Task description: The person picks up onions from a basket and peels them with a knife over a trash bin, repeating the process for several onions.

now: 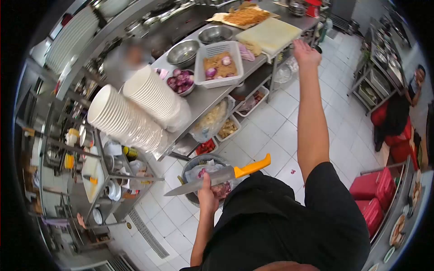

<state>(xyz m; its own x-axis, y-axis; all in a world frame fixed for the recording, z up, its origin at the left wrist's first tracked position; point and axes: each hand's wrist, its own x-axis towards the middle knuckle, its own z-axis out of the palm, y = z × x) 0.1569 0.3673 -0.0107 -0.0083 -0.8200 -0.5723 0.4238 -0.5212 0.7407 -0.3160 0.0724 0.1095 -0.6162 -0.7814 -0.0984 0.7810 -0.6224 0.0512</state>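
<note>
My left hand point(207, 198) is closed on a large knife point(251, 167), gripping it by its broad steel blade. The yellow handle points right, toward my body. Beneath the knife stands a grey bin point(185, 170) with plastic and onion scraps inside. My right hand point(307, 53) is stretched far forward, fingers apart and holding nothing, by the near right corner of a pale cutting board point(270, 34). A white basket point(238, 50) with a few red onions sits left of the board on the steel counter point(204, 103). Beside it is a bowl of purple onions point(181, 82).
Two wrapped stacks of white tubs point(151, 95) stand at the counter's near end. Metal bowls point(182, 53) and a tray of orange shreds point(246, 16) are farther back. Food tubs point(228, 128) fill the lower shelf. Red containers point(373, 192) and another person point(414, 86) are at right.
</note>
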